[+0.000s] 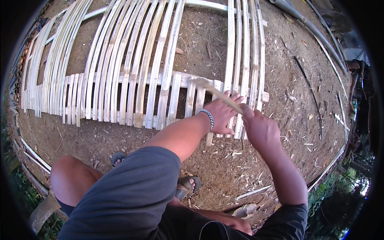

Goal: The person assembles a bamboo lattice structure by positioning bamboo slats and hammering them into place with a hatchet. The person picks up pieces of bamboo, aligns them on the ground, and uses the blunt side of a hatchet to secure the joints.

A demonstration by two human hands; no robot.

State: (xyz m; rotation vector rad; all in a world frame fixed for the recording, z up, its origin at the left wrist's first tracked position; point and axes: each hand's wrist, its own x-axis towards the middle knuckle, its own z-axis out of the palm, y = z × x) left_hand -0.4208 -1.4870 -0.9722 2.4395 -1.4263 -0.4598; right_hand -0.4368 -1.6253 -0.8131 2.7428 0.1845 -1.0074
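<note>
A panel of pale split-bamboo slats (132,72) lies on the dirt, its long slats crossing rails beneath. Near its right end, my left hand (221,113) rests on the slats with its fingers spread, a braided band round the wrist. My right hand (262,129) is closed round one end of a wooden stick (224,98), just to the right of my left hand. The stick slants up and left over the left hand and is smeared by motion, so its far end cannot be made out. Short slats (191,96) lie across the near rails beside my left hand.
Wood shavings litter the brown soil. A long dark strip (310,94) lies to the right, and a grey pipe (294,14) runs along the far right. My sandalled foot (188,186) is close to the panel's near edge. Bamboo pieces (36,156) lie at the left.
</note>
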